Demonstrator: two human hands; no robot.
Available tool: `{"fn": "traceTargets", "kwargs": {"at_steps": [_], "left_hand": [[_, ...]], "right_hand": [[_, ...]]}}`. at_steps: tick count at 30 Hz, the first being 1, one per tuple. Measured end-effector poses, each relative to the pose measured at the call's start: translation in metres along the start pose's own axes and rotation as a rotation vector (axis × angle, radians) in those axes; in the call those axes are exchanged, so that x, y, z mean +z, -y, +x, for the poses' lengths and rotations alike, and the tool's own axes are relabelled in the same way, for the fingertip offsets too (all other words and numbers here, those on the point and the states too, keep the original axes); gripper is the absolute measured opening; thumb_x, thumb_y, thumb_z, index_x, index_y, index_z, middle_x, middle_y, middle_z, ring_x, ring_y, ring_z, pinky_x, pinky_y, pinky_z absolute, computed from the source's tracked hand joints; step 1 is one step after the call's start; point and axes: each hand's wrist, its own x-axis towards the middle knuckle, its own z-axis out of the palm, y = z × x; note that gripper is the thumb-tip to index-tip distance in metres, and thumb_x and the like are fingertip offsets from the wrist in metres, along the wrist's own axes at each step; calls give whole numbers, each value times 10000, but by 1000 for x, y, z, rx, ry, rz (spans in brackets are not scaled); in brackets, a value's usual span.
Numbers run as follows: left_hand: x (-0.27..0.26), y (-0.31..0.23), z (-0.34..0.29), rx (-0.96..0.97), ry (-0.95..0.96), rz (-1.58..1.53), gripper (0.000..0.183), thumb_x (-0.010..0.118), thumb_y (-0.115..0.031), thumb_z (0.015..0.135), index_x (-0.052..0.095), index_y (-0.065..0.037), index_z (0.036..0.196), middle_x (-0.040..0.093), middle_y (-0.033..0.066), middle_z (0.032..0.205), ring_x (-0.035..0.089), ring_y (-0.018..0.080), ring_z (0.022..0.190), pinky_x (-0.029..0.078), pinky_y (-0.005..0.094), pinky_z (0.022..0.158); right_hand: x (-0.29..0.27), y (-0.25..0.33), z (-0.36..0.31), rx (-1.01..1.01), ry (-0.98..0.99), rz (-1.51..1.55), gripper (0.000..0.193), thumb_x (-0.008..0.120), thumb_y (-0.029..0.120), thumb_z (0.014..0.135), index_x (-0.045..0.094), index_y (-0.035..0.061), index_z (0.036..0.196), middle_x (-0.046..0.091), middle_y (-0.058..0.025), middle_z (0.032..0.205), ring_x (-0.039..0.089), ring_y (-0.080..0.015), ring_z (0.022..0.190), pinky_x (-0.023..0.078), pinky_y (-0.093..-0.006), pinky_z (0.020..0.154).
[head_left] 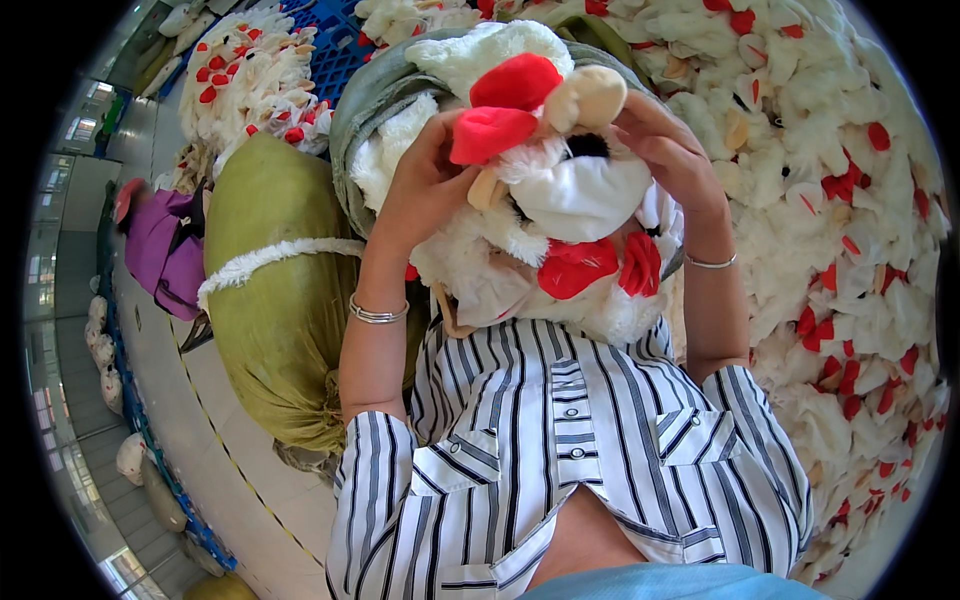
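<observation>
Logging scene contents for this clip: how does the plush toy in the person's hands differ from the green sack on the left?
The plush toy is white and fluffy with red parts; the green sack is plain olive and smooth. The toy is held up by the left hand and right hand; the sack lies on the floor, untouched. The sack is larger. Both look soft.

Lighting: bright, even daylight; windows (48, 300) along left edge, glare on polished floor (150, 350). Shadows soft. Focus sharp at centre; slight softness toward rim. Strong fisheye bending; black circular vignette at corners.
</observation>
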Motion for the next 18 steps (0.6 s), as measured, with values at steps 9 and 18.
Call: {"fn": "traceTargets", "kwargs": {"at_steps": [9,18], "left_hand": [[9,3,-19,-98,-113,-155,166,644,-126,922,609,-40,1060,629,-10,894,556,38,790,464,209,715],[20,-27,-23,-79,50,-4,605,743,-77,800,464,-13,1333,604,44,1146,584,107,955,494,250,800]], "right_hand": [[28,6,7,42,-105,-544,319,745,103,810,620,3,1085,627,-22,1073,582,-101,941,494,-250,817],[-3,9,8,-263,-389,-456,117,631,78,920,671,7,1004,682,-36,935,607,-107,845,496,-255,754]]}}
